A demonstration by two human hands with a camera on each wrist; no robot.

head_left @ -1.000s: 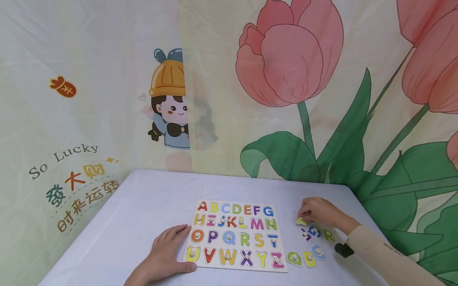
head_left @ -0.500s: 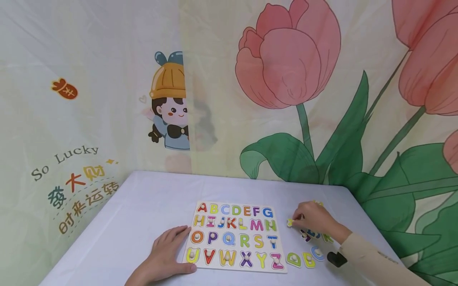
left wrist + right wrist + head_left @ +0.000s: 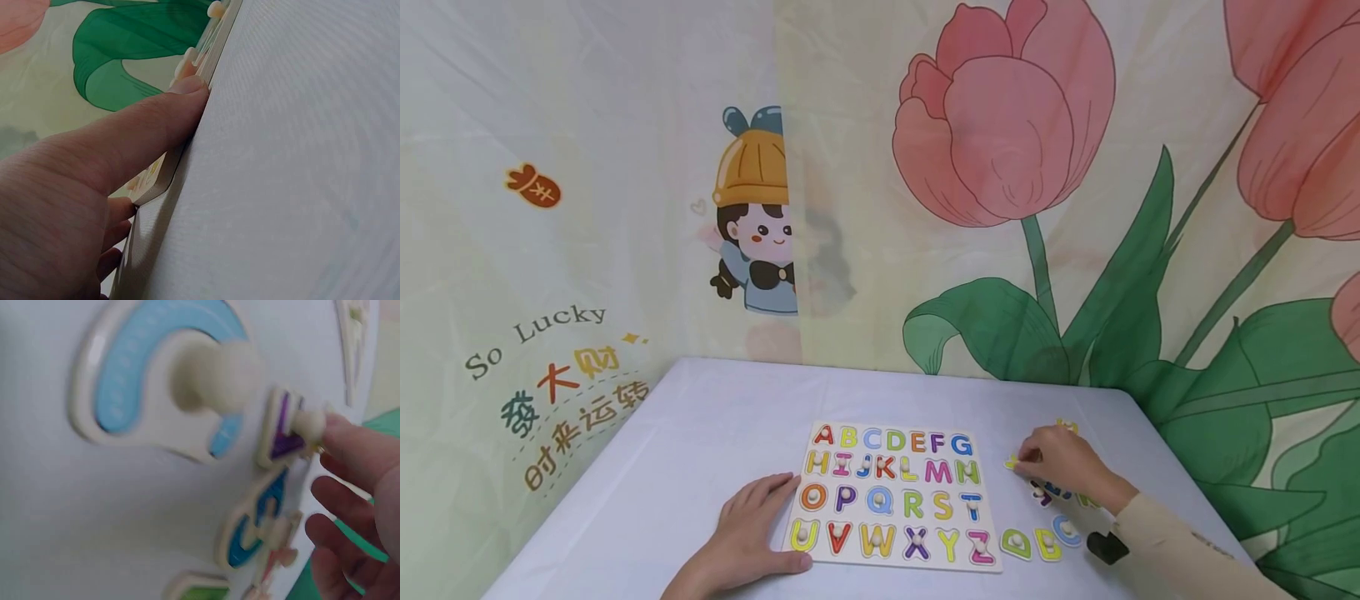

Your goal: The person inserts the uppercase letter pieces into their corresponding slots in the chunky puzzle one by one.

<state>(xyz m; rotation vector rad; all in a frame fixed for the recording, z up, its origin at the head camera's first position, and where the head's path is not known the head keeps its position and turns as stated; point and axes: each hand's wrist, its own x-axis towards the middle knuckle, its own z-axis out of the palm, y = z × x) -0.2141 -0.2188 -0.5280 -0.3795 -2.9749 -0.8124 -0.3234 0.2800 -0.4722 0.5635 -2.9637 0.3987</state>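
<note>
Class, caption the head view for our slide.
Left hand touching a pale rectangular alphabet board, right hand at a yellow piece beside loose coloured letters.

Alphabet board (image 3: pixel 934 562) steadied by the left hand (image 3: pixel 745 525); small yellow piece (image 3: pixel 1009 463) pinched by the right hand (image 3: pixel 1063 462).
The cream board is laid flat and marked with four rows of coloured letters, many spaces being filled with knobbed pieces (image 3: pixel 812 497). The yellow piece is mostly covered by fingers, so its letter cannot be told. Near the board's lower right corner, a green D (image 3: pixel 1017 545), a yellow B (image 3: pixel 1048 546) and a light blue C (image 3: pixel 1065 532) are placed knob up; a purple piece (image 3: pixel 1042 497) is partly hidden under the right hand.
</note>
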